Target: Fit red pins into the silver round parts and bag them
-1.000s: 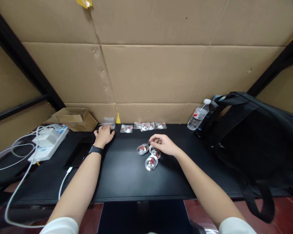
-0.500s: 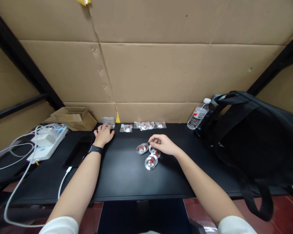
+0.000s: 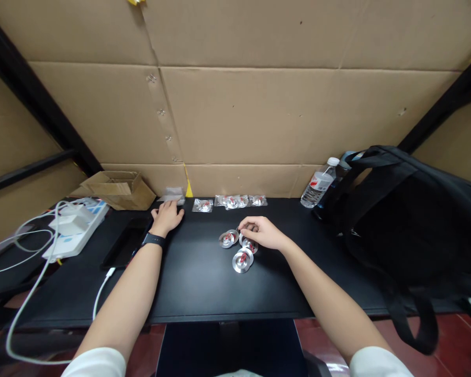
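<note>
My left hand (image 3: 168, 216) lies at the back left of the desk, fingers spread, with its fingertips at a small stack of clear plastic bags (image 3: 171, 193). Over a loose cluster of shiny round metal discs with red centres (image 3: 241, 260) hovers my right hand (image 3: 262, 232), its fingers curled and close together. The fingertips meet the edge of a disc partly hidden under them; whether they grip it is hard to see. Another pair of discs (image 3: 226, 239) overlaps just left of that hand. Along the back, several discs sit in clear bags (image 3: 231, 201).
An open cardboard box (image 3: 121, 193), a white power strip (image 3: 76, 230) with cables and a black phone-like device (image 3: 125, 243) are on the left. A water bottle (image 3: 320, 183) and a large black backpack (image 3: 408, 225) stand right. A cardboard wall (image 3: 235, 115) closes the back.
The left fingertips have shifted slightly at the clear bags, and the top bag has spread a little leftward. My right hand and the discs have stayed put.
</note>
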Demonstrator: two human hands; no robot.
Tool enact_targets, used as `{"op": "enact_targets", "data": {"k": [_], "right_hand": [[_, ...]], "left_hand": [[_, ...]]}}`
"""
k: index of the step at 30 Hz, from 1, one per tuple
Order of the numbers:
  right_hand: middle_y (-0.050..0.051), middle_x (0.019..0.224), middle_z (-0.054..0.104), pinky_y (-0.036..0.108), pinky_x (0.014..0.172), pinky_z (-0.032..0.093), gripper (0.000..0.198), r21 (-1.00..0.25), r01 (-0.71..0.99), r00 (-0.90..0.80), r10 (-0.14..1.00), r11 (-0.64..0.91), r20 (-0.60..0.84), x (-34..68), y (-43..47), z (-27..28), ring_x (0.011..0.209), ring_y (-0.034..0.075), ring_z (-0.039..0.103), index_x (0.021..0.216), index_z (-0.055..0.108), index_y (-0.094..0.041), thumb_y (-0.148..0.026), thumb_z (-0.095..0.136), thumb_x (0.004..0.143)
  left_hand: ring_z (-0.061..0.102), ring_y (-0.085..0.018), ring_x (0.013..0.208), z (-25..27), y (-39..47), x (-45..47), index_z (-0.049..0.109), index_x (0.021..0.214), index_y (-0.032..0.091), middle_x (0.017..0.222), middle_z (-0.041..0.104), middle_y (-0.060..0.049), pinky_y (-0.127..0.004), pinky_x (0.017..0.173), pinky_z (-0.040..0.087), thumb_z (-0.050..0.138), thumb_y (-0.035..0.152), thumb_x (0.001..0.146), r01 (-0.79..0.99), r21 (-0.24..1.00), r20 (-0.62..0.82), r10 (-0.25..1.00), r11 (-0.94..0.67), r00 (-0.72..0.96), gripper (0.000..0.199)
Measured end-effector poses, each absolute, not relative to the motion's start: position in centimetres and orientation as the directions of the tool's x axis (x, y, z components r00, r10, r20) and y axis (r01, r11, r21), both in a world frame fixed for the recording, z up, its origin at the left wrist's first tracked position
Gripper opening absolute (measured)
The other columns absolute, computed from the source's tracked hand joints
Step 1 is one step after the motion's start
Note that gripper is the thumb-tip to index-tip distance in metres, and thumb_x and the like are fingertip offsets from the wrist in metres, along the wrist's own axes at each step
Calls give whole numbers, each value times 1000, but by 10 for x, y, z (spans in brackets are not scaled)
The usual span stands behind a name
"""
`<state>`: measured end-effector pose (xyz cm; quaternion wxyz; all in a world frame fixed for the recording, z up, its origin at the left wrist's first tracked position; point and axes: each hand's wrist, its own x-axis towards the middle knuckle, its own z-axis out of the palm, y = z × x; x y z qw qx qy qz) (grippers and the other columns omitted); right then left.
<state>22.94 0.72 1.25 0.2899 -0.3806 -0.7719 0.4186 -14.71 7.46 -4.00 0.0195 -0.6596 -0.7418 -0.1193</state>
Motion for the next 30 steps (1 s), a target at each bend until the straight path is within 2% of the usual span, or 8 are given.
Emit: {"op": "enact_targets", "data": {"k": [5, 10, 12, 16, 19, 22, 30], "right_hand": [[3, 74, 71, 22, 57, 49, 19, -871, 332, -541, 830, 362, 139, 230, 8, 11, 58, 12, 62, 95, 72, -17, -34, 68, 87], [2, 74, 71, 22, 56, 48, 18, -871, 338, -537, 833, 357, 134, 231, 9, 10, 58, 12, 62, 95, 72, -17, -33, 68, 88], [2, 73, 71, 21, 56, 48, 18, -871, 342, -536, 834, 352, 127, 232, 9, 10, 58, 12, 61, 96, 72, -17, -33, 68, 88], [2, 73, 71, 21, 55, 47, 18, -870, 343, -535, 835, 353, 128, 232, 10, 8, 58, 12, 62, 96, 72, -17, -33, 67, 88], [3, 74, 72, 21, 54, 47, 19, -867, 343, -536, 834, 361, 135, 231, 10, 7, 59, 12, 62, 95, 72, -17, -33, 68, 88], [2, 75, 71, 21, 56, 48, 17, -862, 342, -545, 826, 375, 143, 230, 9, 8, 59, 12, 62, 95, 72, -17, -31, 67, 88], [2, 75, 71, 21, 60, 49, 14, -858, 337, -559, 816, 388, 150, 230, 7, 12, 59, 11, 61, 94, 72, -17, -29, 66, 88]], "left_hand": [[48, -38, 131, -29, 66, -142, 57, 137, 21, 143, 57, -18, -58, 102, 35, 45, 41, 94, 991, 103, 232, 967, 82, -105, 49], [59, -36, 115, -4, 50, -122, 69, 117, 20, 120, 71, -16, -56, 99, 33, 46, 36, 93, 991, 92, 354, 927, 100, -127, 37], [60, -36, 114, 2, 46, -116, 68, 121, 20, 120, 71, -17, -55, 98, 34, 46, 35, 93, 987, 111, 396, 905, 120, -155, 39], [51, -37, 127, -1, 46, -117, 53, 143, 19, 145, 56, -17, -53, 101, 35, 48, 33, 91, 980, 144, 467, 863, 137, -190, 54], [42, -36, 137, -13, 52, -126, 45, 150, 20, 156, 44, -15, -54, 105, 34, 48, 33, 92, 980, 155, 437, 881, 124, -180, 59], [37, -36, 140, -24, 58, -134, 43, 151, 21, 159, 41, -13, -58, 106, 33, 45, 35, 94, 980, 157, 357, 918, 124, -174, 59], [37, -38, 136, -33, 65, -139, 53, 142, 25, 150, 51, -12, -61, 103, 34, 44, 39, 95, 980, 143, 288, 942, 137, -173, 50]]}}
